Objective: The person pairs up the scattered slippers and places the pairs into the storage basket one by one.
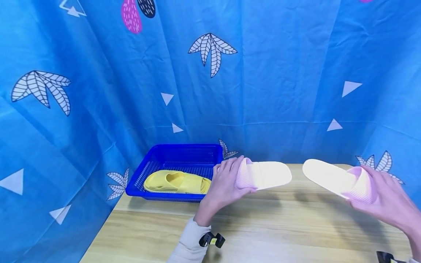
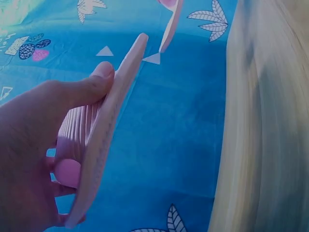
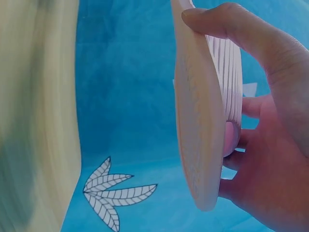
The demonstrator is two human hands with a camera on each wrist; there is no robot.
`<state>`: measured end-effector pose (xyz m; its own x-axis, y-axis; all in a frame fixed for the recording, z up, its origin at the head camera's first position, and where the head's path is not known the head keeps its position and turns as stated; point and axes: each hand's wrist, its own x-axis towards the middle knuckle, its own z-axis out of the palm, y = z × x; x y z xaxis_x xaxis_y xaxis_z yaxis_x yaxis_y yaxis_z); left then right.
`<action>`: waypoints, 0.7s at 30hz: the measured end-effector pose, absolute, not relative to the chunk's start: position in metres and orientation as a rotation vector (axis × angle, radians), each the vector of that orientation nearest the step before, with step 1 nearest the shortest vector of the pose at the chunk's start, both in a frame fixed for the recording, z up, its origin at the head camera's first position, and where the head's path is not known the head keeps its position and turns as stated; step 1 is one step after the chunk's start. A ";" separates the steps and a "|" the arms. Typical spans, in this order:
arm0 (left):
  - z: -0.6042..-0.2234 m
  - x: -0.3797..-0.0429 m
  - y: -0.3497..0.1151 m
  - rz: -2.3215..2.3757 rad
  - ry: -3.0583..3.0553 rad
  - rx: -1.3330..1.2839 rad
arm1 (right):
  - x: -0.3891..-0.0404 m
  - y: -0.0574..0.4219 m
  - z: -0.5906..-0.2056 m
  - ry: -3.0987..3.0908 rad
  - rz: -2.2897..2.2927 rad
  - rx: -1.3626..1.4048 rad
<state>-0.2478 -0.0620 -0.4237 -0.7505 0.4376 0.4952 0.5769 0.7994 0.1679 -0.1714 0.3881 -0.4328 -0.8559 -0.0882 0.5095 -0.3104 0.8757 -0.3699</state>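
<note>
Two pale pink slide slippers with ribbed straps are held up above the wooden table, their heels pointing toward each other. My left hand [image 1: 225, 180] grips the left slipper [image 1: 273, 174] by its strap end, and in the left wrist view the thumb presses the sole's edge. By its strap end the right slipper [image 1: 325, 175] is gripped in my right hand [image 1: 383, 199]; the right wrist view shows the thumb on the edge and fingers around the strap. Left of my left hand, yellow slippers [image 1: 174, 181] lie in a blue plastic basket [image 1: 144, 171], partly hidden by that hand.
The light wooden table [image 1: 263, 233] carries the basket at its back left. A blue patterned curtain [image 1: 273, 91] hangs behind and along the sides. Shadows of the hands and slippers fall on the tabletop.
</note>
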 end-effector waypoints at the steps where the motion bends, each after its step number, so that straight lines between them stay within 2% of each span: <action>1: -0.424 -0.247 -0.064 -0.442 -2.540 -0.762 | -0.172 0.386 -0.432 -2.557 0.623 0.284; 21: -0.415 -0.231 -0.121 -0.549 -2.488 -0.758 | -0.169 0.367 -0.419 -2.535 0.725 0.239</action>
<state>-0.2313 -0.1208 -0.4145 -0.7320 0.4074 0.5461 0.5993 0.7663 0.2316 -0.1690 0.3665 -0.4190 -0.8653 -0.0329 0.5002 -0.2924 0.8436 -0.4504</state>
